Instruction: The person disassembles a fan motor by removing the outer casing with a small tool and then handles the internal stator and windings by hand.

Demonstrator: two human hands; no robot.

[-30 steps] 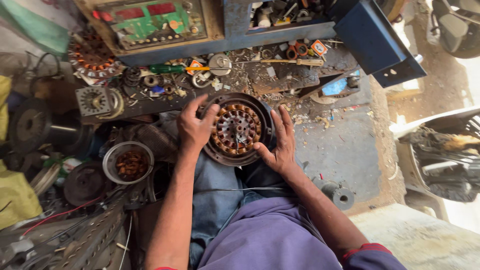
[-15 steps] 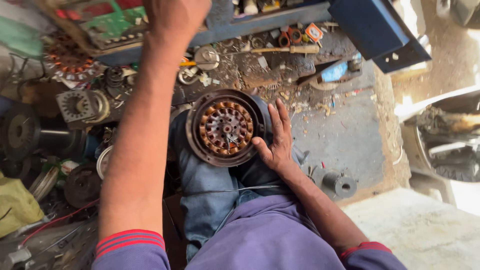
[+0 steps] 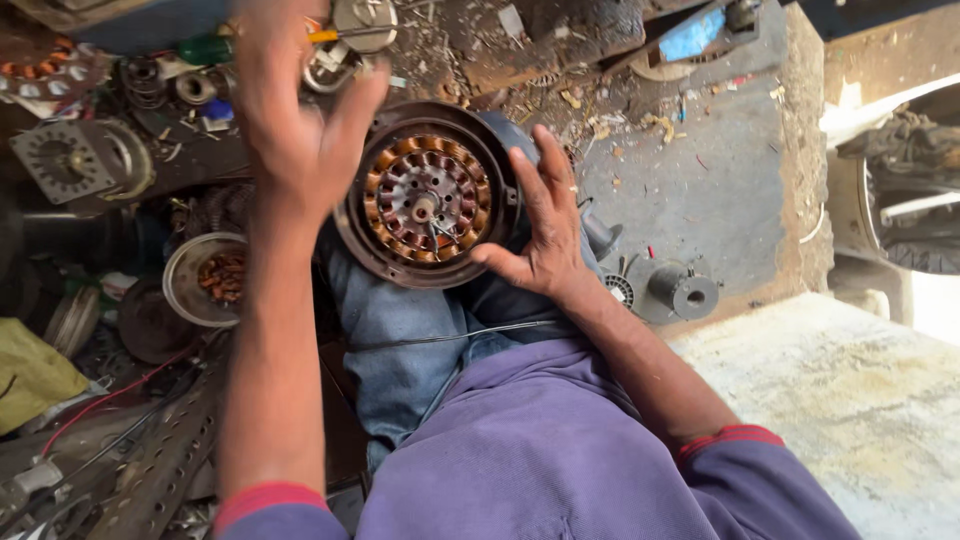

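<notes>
A round fan motor (image 3: 425,195) with copper windings and a dark metal rim rests on my knees in blue jeans. My right hand (image 3: 540,225) lies flat against its right edge, thumb touching the windings side and fingers spread upward. Above the motor's left side, my left hand (image 3: 300,110) is raised and blurred, fingers apart and nothing in it. It does not touch the motor.
Clutter fills the left: a second stator (image 3: 75,160), a metal bowl with copper parts (image 3: 205,275), perforated metal strip (image 3: 165,450), a yellow cloth (image 3: 30,370). A screwdriver (image 3: 215,45) lies at the top. A small cylinder (image 3: 685,290) stands on the concrete slab (image 3: 700,190) to the right.
My left hand left the motor, reached far up toward the workbench, and has come back down to just above the motor's left side. My right hand stayed on the right edge.
</notes>
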